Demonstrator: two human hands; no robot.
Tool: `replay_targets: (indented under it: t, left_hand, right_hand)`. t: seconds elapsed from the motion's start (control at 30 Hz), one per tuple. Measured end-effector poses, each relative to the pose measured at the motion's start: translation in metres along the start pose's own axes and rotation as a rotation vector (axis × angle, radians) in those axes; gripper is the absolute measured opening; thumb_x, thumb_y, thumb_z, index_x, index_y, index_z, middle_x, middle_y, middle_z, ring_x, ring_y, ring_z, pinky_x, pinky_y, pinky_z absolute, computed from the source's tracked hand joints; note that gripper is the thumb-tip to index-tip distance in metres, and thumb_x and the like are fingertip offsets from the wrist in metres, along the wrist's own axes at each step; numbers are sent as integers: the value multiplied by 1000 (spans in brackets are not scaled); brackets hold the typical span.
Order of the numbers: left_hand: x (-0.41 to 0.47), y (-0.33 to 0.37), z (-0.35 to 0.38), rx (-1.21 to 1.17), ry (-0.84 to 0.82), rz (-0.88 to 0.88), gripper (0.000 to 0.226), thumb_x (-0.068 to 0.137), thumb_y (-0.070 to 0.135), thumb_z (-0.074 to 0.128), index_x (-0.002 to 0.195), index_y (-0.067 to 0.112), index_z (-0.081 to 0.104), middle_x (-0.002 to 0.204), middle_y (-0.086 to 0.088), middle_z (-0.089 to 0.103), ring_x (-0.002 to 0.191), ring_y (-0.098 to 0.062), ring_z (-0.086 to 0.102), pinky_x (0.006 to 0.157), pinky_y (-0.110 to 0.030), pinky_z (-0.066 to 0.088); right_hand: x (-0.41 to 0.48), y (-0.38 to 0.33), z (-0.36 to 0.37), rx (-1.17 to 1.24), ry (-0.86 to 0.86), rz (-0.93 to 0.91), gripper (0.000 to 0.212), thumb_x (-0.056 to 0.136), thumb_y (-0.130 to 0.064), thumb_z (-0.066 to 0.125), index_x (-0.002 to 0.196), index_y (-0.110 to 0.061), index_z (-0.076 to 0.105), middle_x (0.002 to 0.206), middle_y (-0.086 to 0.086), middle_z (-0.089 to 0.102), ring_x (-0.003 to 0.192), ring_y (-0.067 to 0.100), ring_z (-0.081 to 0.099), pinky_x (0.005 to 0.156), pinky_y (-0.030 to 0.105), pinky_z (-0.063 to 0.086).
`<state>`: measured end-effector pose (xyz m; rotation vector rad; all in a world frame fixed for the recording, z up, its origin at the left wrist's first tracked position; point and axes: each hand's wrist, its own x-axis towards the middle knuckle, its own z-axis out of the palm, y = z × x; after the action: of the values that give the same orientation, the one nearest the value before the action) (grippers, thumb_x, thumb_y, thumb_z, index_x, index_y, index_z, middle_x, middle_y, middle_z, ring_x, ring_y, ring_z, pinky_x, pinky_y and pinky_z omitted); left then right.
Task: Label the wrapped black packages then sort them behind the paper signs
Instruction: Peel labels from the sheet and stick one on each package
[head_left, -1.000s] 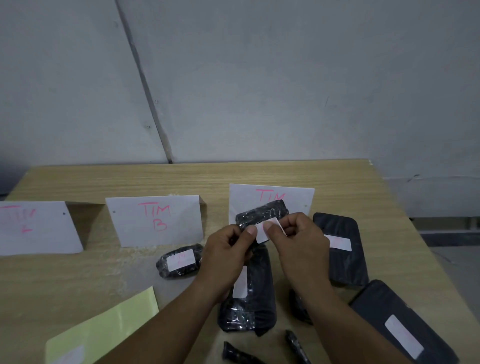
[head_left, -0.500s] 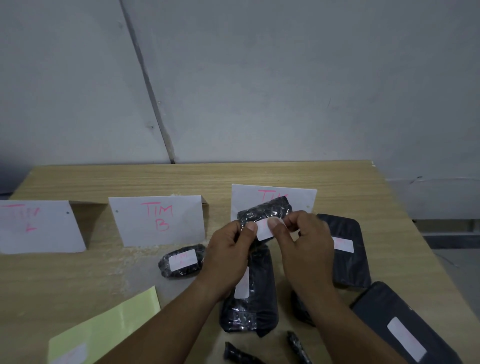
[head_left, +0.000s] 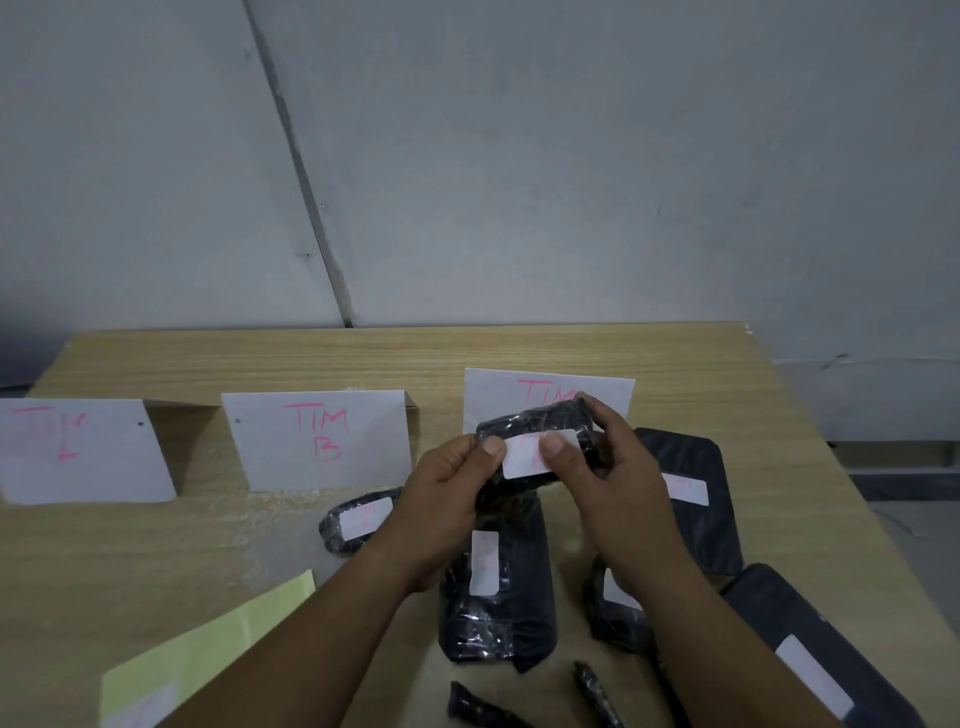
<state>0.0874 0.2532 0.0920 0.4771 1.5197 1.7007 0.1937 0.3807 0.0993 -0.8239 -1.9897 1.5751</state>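
At centre frame, above the surface (head_left: 311, 364), left grip (head_left: 447, 509) and right grip (head_left: 618, 488) both hold a black package (head_left: 540, 418), thumbs pressing its white label (head_left: 524, 465)

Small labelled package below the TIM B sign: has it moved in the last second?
No. The small labelled package still lies by the lower right corner of the TIM B sign; the left hand and right hand grip the held package.
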Motion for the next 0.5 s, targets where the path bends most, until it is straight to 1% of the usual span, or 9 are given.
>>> replay_targets:
  t: [0.07,0.13,0.27,0.3,0.4,0.5]
  left_hand:
    - [-2,1,2,0,3,16,36,92,34,53,111,9,70,105,-13,74,100,-26,70,81,-35,57]
    - [-3,1,3,39,-2,56,36,89,34,58,115,12,68,108,-9,74,100,-24,71,80,-34,58]
    - [-3,-1,4,86,27,97,31,92,31,62,118,16,68,110,-7,74,104,-26,70,90,-49,55]
    - [-3,-1,4,86,34,98,29,93,31,61,118,17,68,111,-7,73,105,-26,69,92,-51,54]
    - [-3,-2,6,41,78,80,27,97,30,56,116,17,69,110,-8,74,104,-27,69,93,-53,53]
    - [-2,-4,9,3,134,60,26,99,28,53,113,15,71,107,-11,74,102,-30,70,93,-57,52]
  right_hand:
    - [0,3,1,4,9,0,63,73,-59,68,129,-34,53,117,-11,66,108,5,63,92,32,53]
    - [-1,2,2,13,18,-4,57,73,-56,68,124,-34,56,110,-9,69,102,7,66,85,28,55]
    - [-4,-1,5,72,37,13,51,74,-51,68,119,-30,58,103,-6,71,92,5,69,75,21,56]
    - [-4,-1,7,86,45,19,50,73,-51,68,118,-30,58,102,-6,72,91,5,69,75,23,56]
    - [-5,0,11,106,66,36,51,71,-57,67,116,-32,59,101,-5,72,91,8,69,81,33,58]
    - [-5,4,15,127,79,54,54,70,-62,66,116,-34,59,101,-2,72,91,10,70,84,40,58]
